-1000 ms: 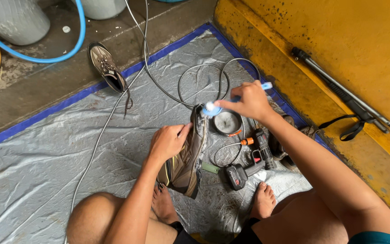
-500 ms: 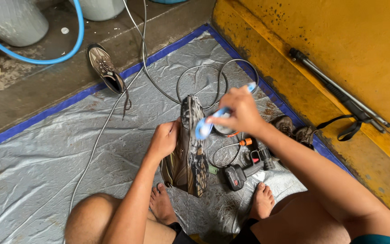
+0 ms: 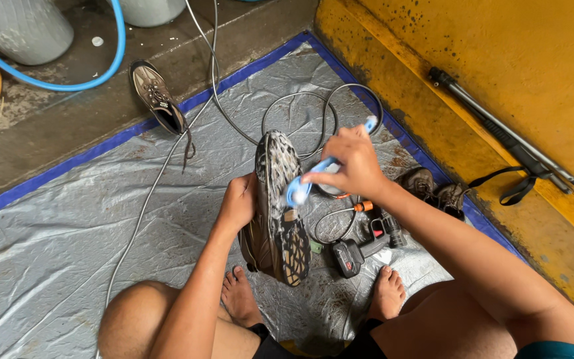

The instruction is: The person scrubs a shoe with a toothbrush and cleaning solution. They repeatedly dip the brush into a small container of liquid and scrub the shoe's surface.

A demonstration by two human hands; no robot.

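At the centre of the frame a muddy shoe is gripped along its side by the left hand, sole turned up, while a blue toothbrush is clenched in the right hand with its head pressed on the sole's middle. The scrubbing is judged best done in short strokes along the tread grooves, the shoe braced firmly against the push. The brush is best angled away from the cordless tool lying just right on the grey tarp.
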